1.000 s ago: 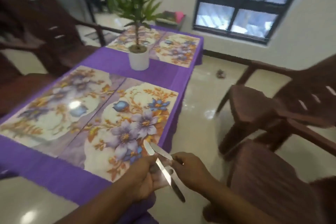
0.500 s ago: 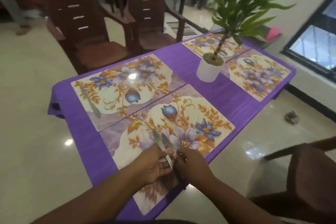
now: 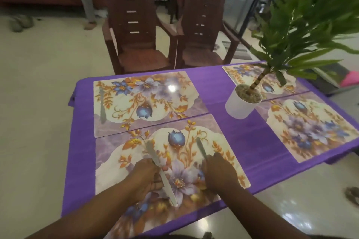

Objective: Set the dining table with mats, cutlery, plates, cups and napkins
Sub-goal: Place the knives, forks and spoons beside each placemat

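Left fingers: curling round the middle of a table knife (image 3: 161, 173), the left hand (image 3: 144, 177) holding it over the near mat (image 3: 223, 163).
Right fingers: closing on a second knife (image 3: 201, 148), its blade sticking out past the right hand (image 3: 218, 172).
Near mat: lying on the purple tablecloth (image 3: 242, 141), touching the far mat (image 3: 147, 103).
Far mat: carrying another knife (image 3: 102, 106) along its left edge.
Potted plant (image 3: 242, 103): standing mid-table.
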